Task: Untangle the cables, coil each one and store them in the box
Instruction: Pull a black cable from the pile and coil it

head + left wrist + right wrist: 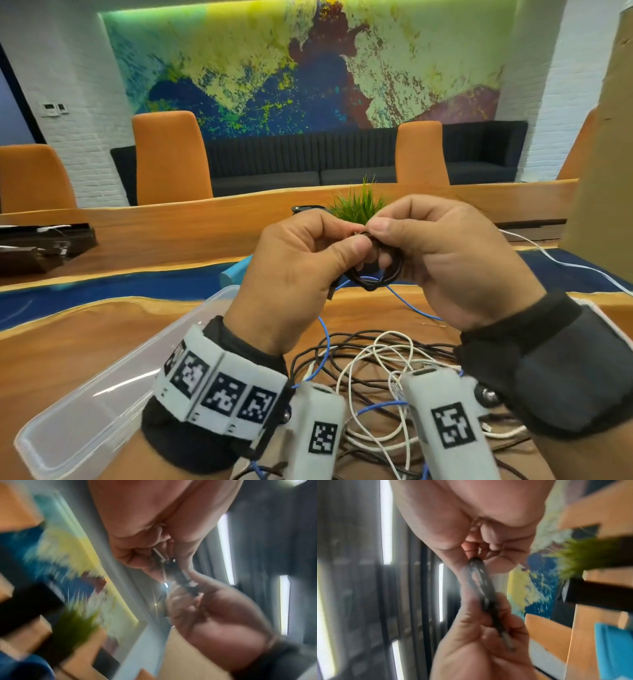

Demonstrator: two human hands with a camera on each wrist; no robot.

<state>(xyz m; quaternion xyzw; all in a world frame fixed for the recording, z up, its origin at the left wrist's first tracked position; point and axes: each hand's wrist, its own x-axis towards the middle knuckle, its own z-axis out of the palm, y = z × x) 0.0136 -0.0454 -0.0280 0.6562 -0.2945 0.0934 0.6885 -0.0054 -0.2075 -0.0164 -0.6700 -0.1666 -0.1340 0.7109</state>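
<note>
Black cable coil [375, 270]: small, several turns, held in the air above the middle of the desk [102, 342], between both hands. Plane of the loops roughly upright, edge-on to the right wrist view [481, 588]; one metal plug end poking out toward the left palm.

Left hand [301, 270]: thumb and fingers curled, pinching the coil's left side and top. Right hand [445, 263]: thumb and forefinger pinching the top of the coil, remaining fingers curled behind and through the loops. Both equally near; coil lying directly between the two grips, touching each.

Clear plastic box [102, 387]: lidless, at the near-left part of the desk, down and to the left of the coil, nearer the left hand. Judged next: coil to be lowered that way.

Loose tangle [370, 370]: black, white and blue cables, heaped at the near edge beneath the wrists, not yet coiled. One white cable [565, 263] trailing toward the right edge.

Green plant [356, 205]: toward the far edge, behind the hands.

Writing: none legible; only square black-and-white code markers on the wristbands [219, 387].
</note>
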